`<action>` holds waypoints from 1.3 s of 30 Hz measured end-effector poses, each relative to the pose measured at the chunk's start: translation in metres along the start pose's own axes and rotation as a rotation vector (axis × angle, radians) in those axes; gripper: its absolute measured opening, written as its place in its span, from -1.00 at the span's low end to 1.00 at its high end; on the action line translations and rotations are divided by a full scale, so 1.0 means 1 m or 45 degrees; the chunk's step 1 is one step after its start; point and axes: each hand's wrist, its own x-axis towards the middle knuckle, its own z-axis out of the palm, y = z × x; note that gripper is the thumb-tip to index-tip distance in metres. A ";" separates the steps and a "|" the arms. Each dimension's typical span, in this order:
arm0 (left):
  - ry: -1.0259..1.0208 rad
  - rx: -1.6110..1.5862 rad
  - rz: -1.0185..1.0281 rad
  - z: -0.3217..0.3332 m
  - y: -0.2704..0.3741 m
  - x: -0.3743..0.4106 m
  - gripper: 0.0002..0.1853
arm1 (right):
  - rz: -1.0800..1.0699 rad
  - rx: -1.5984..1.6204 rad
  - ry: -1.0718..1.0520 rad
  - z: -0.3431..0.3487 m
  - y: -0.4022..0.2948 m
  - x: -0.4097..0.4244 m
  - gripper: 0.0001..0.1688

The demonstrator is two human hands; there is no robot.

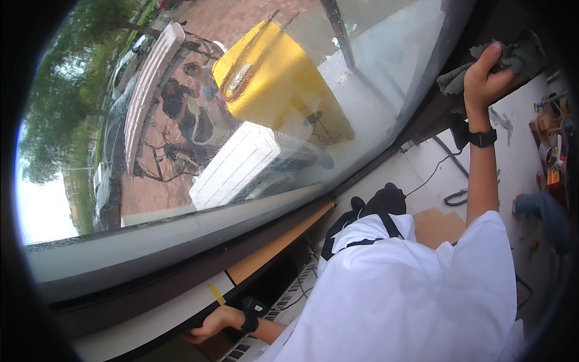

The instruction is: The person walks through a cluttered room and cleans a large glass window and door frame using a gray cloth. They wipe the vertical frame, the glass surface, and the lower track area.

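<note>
My right hand [486, 83] is raised at the upper right, its fingers closed around a crumpled grey-green cloth [527, 56]. It is beside the dark window frame [457, 59]; whether the cloth touches the frame is unclear. A large wet-looking glass pane [380, 81] fills the upper left. Low in the view, my left hand [215, 323] is at the black edge of a white ledge board [158, 319]. Its fingers are partly hidden, so their grip is unclear. Yellow tape [216, 294] crosses the board just above that hand.
Black cables [429, 178] run across the tiled floor past a cardboard sheet [438, 226]. Slatted white grilles [280, 303] lie below the ledge. Another person's leg [543, 217] appears at the right, near cluttered items [549, 149]. Beyond the glass stands a yellow object [289, 77].
</note>
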 end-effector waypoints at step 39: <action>-0.048 0.055 0.012 0.002 -0.013 0.005 -0.56 | 0.403 -0.034 -0.151 -0.042 -0.007 -0.111 -0.40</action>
